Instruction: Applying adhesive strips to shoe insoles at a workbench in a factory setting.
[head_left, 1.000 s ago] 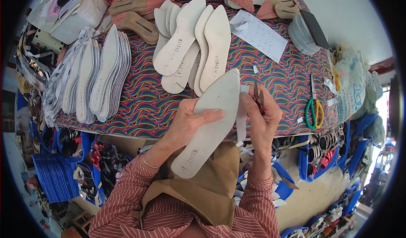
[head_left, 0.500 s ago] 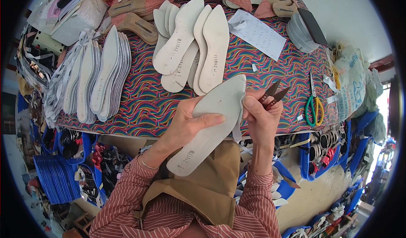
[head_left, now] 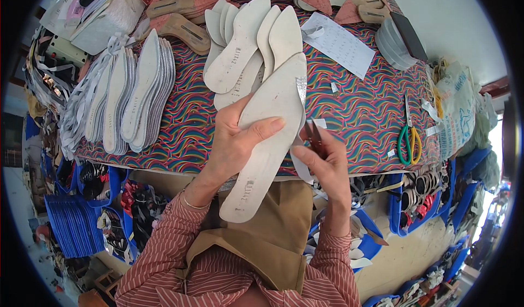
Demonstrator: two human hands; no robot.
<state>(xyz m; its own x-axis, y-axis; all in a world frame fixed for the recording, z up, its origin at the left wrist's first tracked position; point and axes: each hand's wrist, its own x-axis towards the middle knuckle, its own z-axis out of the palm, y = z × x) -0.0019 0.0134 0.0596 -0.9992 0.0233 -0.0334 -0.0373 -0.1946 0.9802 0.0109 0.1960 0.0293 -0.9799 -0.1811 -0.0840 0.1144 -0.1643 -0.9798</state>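
Observation:
A pale, pointed shoe insole (head_left: 275,97) is gripped by my left hand (head_left: 234,140), thumb on its face and fingers hidden underneath. It tilts with its toe away from me and its heel over my lap. A shiny patch shows on its right edge near the toe. My right hand (head_left: 329,165) is closed around dark thread snips (head_left: 313,136), their blades pointing up beside the insole's edge. Below them a thin white strip (head_left: 302,168) hangs by that edge; whether the right fingers touch it I cannot tell. Beyond lies a loose pile of similar insoles (head_left: 234,50).
Stacked insoles (head_left: 144,97) stand at the left of the patterned tabletop (head_left: 191,116). Scissors (head_left: 408,140) with green and yellow handles lie right, beyond them a plastic bag (head_left: 454,110). A paper sheet (head_left: 341,45) and clear tub (head_left: 394,45) are farther back. Blue bins (head_left: 73,228) flank me.
The insole has moved farther away and now overlaps the pile. My right hand has dropped below the toe, with the snips turned from pointing right to pointing up.

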